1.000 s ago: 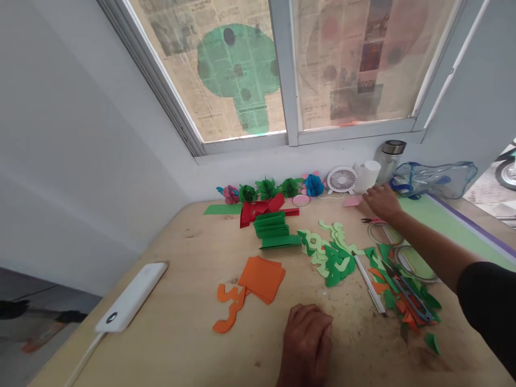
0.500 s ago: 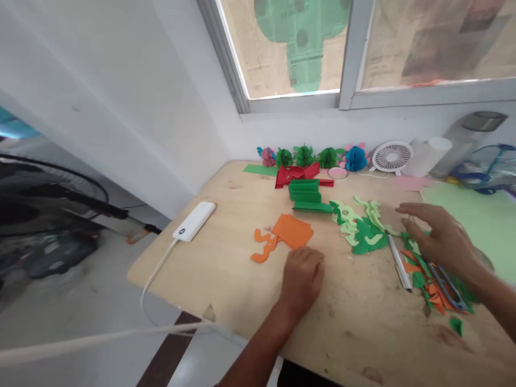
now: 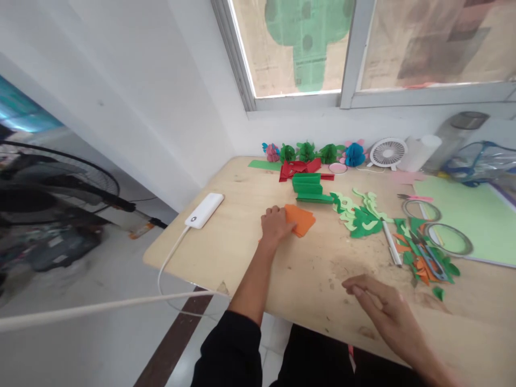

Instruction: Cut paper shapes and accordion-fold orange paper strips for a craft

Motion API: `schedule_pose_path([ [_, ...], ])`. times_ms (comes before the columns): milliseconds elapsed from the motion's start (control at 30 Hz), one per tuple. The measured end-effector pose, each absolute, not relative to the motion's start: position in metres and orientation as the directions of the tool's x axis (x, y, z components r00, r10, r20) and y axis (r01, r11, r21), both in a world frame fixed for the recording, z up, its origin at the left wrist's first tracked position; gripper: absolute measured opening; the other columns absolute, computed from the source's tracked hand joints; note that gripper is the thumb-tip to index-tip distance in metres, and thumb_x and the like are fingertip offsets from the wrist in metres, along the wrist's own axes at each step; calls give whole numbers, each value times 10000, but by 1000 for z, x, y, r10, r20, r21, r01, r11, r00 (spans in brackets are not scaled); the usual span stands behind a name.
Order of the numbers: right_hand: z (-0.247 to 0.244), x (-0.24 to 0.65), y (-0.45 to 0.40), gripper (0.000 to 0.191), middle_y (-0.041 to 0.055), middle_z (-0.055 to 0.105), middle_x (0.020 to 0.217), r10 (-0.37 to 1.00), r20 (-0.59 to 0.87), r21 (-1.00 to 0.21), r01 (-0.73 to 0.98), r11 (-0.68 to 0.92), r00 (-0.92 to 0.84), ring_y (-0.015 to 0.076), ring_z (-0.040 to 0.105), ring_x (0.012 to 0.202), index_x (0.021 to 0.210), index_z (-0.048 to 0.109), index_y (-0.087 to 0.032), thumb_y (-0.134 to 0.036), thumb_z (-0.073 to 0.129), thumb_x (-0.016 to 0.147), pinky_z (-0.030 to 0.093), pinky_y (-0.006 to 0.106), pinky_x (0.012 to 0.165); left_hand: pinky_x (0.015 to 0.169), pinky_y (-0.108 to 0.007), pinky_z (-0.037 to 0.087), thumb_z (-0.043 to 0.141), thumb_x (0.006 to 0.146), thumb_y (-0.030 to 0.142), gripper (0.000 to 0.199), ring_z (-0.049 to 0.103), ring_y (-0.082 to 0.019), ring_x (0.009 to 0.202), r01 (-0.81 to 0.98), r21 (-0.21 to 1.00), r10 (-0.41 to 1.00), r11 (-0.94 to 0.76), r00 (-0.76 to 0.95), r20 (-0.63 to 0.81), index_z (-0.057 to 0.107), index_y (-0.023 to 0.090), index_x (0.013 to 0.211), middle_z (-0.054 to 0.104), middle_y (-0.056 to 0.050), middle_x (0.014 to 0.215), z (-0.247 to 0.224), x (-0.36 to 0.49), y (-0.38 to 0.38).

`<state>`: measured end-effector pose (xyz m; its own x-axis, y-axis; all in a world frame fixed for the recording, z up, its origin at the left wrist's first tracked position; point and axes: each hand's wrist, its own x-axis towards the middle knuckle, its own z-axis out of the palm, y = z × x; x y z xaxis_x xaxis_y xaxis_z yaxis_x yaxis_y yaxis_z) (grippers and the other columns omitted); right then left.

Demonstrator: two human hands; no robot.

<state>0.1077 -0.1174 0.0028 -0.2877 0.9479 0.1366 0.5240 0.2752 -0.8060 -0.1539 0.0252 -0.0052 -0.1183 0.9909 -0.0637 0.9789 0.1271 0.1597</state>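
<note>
**While the left hand (image 3: pixel 276 223) rests at the orange paper stack (image 3: pixel 300 220), the right hand (image 3: pixel 381 301) hangs free**

From where I stand, the orange sheets lie near the middle of the table (image 3: pixel 237 242), with the left hand over their left side. Its fingers are curled and its thumb seems to touch the stack, but I can't tell whether it grips anything underneath. The right hand is above the near edge, fingers loosely extended, with nothing visible in it.

Paper craft looks well under way. Along the far edge stand honeycomb-style paper figures, a blue one (image 3: pixel 355 155) and several green ones (image 3: pixel 307 152) among them, which I'd judge finished or nearly so. In front of them lie red folded paper (image 3: pixel 300 170) and green pleated paper (image 3: pixel 307 184), apparently not yet assembled. To the right are pale green curly cut-outs (image 3: pixel 346 209) beside darker green pieces (image 3: pixel 366 223), so some cutting is clearly done. The orange sheets on show look flat and uncut, so I'd say they remain to be worked. Toward the right edge, the scissors (image 3: pixel 432 262) lie on coloured scraps (image 3: pixel 423 270), near a white marker (image 3: pixel 391 242).
</note>
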Motion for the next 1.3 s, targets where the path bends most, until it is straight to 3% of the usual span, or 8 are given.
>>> schedule_pose_path([
  [133,-8,100,-129,315,41,720,825,960,87,-850,483,212,-268,186,677,759,879,707,-252,-414,441,924,554,286,668,900,-396,401,631,738,486,471,488,-315,1165,987,111,989,114,-103,-103,592,197,1108,593,-133,1185,-1,-143,37],
  [333,-20,105,-130,293,31,719,852,955,89,-831,507,228,-283,171,675,761,905,691,-241,-365,427,933,539,270,671,939,-443,363,600,776,493,451,485,-327,1145,998,59,997,0,4,-77,585,190,1110,591,-148,1172,0,-124,15],
  [433,-21,105,-118,271,45,721,889,947,204,-748,584,315,-250,178,682,801,924,675,-230,-330,423,932,541,287,708,991,-466,327,575,818,462,421,436,-335,1216,993,51,994,-104,106,-41,578,194,1143,552,-151,1259,-2,-121,0],
  [533,-22,102,-103,247,62,718,958,900,349,-587,689,426,-260,200,676,876,973,662,-227,-280,427,921,534,327,768,1053,-413,291,596,832,352,346,376,-280,1300,958,54,958,-283,285,-39,579,255,1164,497,-80,1368,-4,-127,-8],
  [633,-23,95,-93,249,81,705,993,861,361,-453,740,497,-358,215,655,916,994,650,-201,-238,416,918,509,353,803,1001,-333,358,563,861,268,254,500,-210,1186,903,52,899,-426,429,-85,610,285,1110,596,-35,1236,-7,-133,-8],
  [767,-26,86,-92,227,71,697,970,843,324,-421,732,535,-430,200,639,907,968,651,-198,-185,438,889,478,339,795,889,-338,421,502,894,247,179,590,-218,1006,862,-6,858,-506,503,-99,647,227,996,651,-81,1019,-11,-136,-3],
  [1033,-25,104,-85,255,84,695,990,888,303,-414,792,449,-345,212,629,937,969,665,-188,-217,419,909,442,339,801,708,-335,433,472,910,215,181,596,-215,791,782,-115,787,-613,617,-4,635,156,860,628,-98,830,-22,-136,-1],
  [1300,-20,104,-64,273,81,691,1024,905,262,-372,830,416,-335,208,615,967,977,671,-197,-220,405,921,416,325,816,676,-321,414,462,928,246,209,565,-202,756,745,-136,733,-653,667,136,614,162,812,592,-80,769,-38,-143,5],
])
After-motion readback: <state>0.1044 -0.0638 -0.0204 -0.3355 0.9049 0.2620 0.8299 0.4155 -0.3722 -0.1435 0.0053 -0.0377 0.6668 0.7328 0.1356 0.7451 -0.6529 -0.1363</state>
